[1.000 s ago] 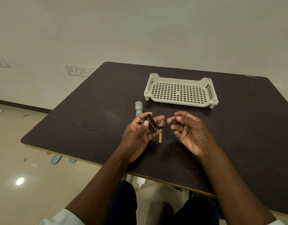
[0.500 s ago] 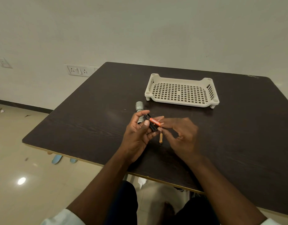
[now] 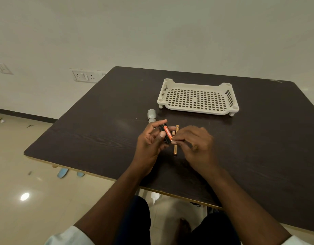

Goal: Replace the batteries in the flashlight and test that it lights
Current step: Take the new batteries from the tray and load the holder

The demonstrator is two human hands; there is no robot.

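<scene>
My left hand (image 3: 150,142) grips a black battery holder (image 3: 162,132) above the dark table (image 3: 99,131). An orange and black battery (image 3: 167,133) lies in the holder's slot. The fingertips of my right hand (image 3: 195,144) press on that battery's near end. The grey flashlight body (image 3: 151,115) lies on the table just beyond my left hand, partly hidden by my fingers. Copper-coloured batteries rest on the table between my hands: one (image 3: 175,150) near me and another (image 3: 177,128) farther away.
A cream perforated plastic tray (image 3: 197,99) stands on the table beyond the hands. The table's near edge runs just in front of my knees. Wall sockets (image 3: 84,76) sit at the left, and blue slippers (image 3: 62,173) lie on the floor under the table's left corner.
My right hand carried the orange battery leftward to the holder in my left hand and now presses it into the slot. My left hand stayed in place.
</scene>
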